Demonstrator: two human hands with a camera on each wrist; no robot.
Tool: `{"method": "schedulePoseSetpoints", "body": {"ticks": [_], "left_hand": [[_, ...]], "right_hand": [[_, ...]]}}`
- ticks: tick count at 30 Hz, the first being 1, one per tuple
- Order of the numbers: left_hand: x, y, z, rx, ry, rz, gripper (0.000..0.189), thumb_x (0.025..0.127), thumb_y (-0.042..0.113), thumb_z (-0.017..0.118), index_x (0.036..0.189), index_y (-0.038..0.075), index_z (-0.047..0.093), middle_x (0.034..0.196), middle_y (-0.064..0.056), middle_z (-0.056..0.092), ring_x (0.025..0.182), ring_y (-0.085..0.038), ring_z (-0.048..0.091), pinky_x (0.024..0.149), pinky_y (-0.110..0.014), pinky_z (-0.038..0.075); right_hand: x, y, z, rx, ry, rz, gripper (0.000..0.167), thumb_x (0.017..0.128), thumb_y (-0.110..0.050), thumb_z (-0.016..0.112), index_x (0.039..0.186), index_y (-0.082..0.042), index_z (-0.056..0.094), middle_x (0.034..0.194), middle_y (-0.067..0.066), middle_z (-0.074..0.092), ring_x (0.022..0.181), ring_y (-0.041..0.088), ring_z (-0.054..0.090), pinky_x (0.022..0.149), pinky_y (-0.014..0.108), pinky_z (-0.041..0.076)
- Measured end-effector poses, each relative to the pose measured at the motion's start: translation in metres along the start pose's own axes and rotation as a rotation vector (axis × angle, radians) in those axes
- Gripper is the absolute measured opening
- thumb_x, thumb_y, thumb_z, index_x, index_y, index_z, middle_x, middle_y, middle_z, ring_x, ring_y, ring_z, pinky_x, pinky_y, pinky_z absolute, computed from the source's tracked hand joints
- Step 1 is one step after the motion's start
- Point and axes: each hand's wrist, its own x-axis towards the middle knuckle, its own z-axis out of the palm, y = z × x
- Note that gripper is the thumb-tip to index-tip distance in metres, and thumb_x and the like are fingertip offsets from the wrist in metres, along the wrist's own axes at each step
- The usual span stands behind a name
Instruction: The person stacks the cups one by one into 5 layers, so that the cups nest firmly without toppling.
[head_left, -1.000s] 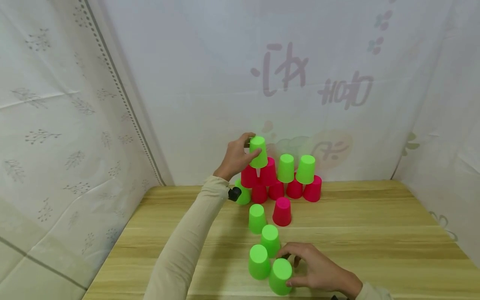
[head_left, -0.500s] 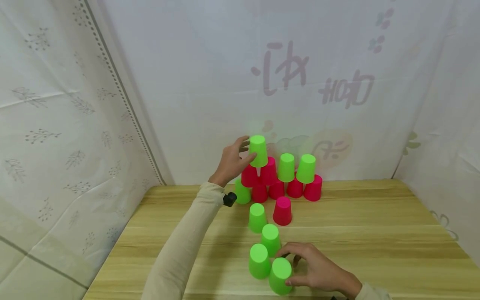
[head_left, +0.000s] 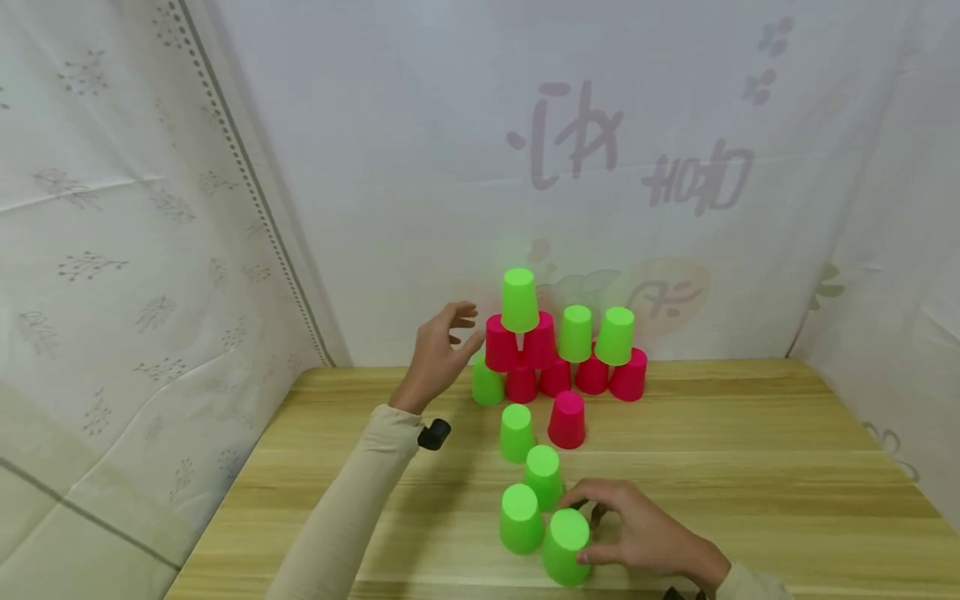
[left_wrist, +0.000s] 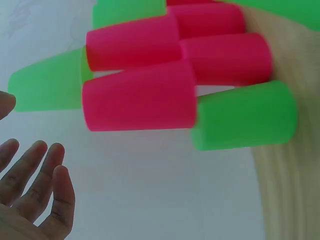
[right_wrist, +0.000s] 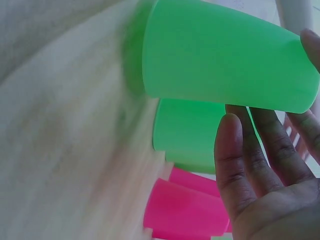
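A green cup stands upside down atop two red cups, the highest point of a cup stack at the back of the table. To its left my left hand is apart from the stack, fingers loosely spread and holding nothing. The left wrist view shows the gap between those fingers and the top green cup. Near the table's front, my right hand grips an upside-down green cup, thumb on one side and fingers around the other. That cup fills the top of the right wrist view.
Green cups and a red cup stand between the right hand and the stack. On the stack's right, two more green cups rest on red ones. A white patterned cloth hangs behind the table.
My left hand has let go of the top green cup and drawn away to the left and down. The cup stays on the two red ones. My right hand has kept its place at the front cup.
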Motion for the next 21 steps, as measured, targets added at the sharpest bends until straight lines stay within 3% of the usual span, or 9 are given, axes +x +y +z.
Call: {"method": "schedulePoseSetpoints", "body": {"ticks": [4, 8, 13, 16, 21], "left_hand": [[-0.031, -0.003, 0.003, -0.017, 0.016, 0.025, 0.035, 0.096, 0.014, 0.067, 0.129, 0.006, 0.059, 0.125, -0.012, 0.068, 0.113, -0.029, 0.068, 0.084, -0.048, 0.058], [-0.06, -0.002, 0.014, -0.035, -0.026, 0.043, 0.029, 0.095, 0.013, 0.067, 0.123, 0.006, 0.062, 0.12, -0.013, 0.069, 0.109, -0.027, 0.069, 0.081, -0.045, 0.059], [-0.089, 0.006, 0.026, -0.08, -0.123, 0.018, 0.023, 0.097, 0.016, 0.066, 0.119, 0.007, 0.065, 0.113, -0.009, 0.072, 0.106, -0.022, 0.069, 0.082, -0.04, 0.059], [-0.105, 0.011, 0.029, -0.128, -0.22, 0.004, 0.022, 0.099, 0.021, 0.064, 0.115, 0.006, 0.067, 0.109, -0.009, 0.073, 0.102, -0.02, 0.069, 0.082, -0.034, 0.058], [-0.128, 0.016, 0.03, -0.17, -0.342, -0.018, 0.023, 0.098, 0.028, 0.066, 0.115, 0.013, 0.067, 0.111, -0.008, 0.073, 0.102, -0.02, 0.069, 0.083, -0.035, 0.058]], "right_hand": [[0.001, -0.002, -0.009, -0.006, 0.0, 0.054, 0.045, 0.085, -0.027, 0.081, 0.124, -0.015, 0.064, 0.118, -0.008, 0.07, 0.102, 0.003, 0.064, 0.078, 0.027, 0.057], [0.002, -0.004, -0.018, -0.027, 0.014, 0.029, 0.044, 0.086, -0.026, 0.08, 0.124, -0.012, 0.063, 0.118, -0.005, 0.07, 0.103, 0.003, 0.064, 0.077, 0.027, 0.058], [0.007, -0.008, -0.029, -0.021, 0.018, -0.016, 0.04, 0.087, -0.023, 0.079, 0.123, -0.015, 0.064, 0.115, -0.002, 0.071, 0.101, 0.005, 0.064, 0.076, 0.028, 0.058], [0.01, -0.01, -0.038, -0.031, 0.028, -0.04, 0.039, 0.087, -0.02, 0.08, 0.122, -0.017, 0.064, 0.114, -0.003, 0.071, 0.1, 0.006, 0.064, 0.075, 0.029, 0.058], [0.017, -0.017, -0.057, -0.063, 0.05, -0.051, 0.038, 0.087, -0.016, 0.079, 0.122, -0.017, 0.064, 0.114, -0.004, 0.071, 0.099, 0.007, 0.065, 0.075, 0.028, 0.058]]}}
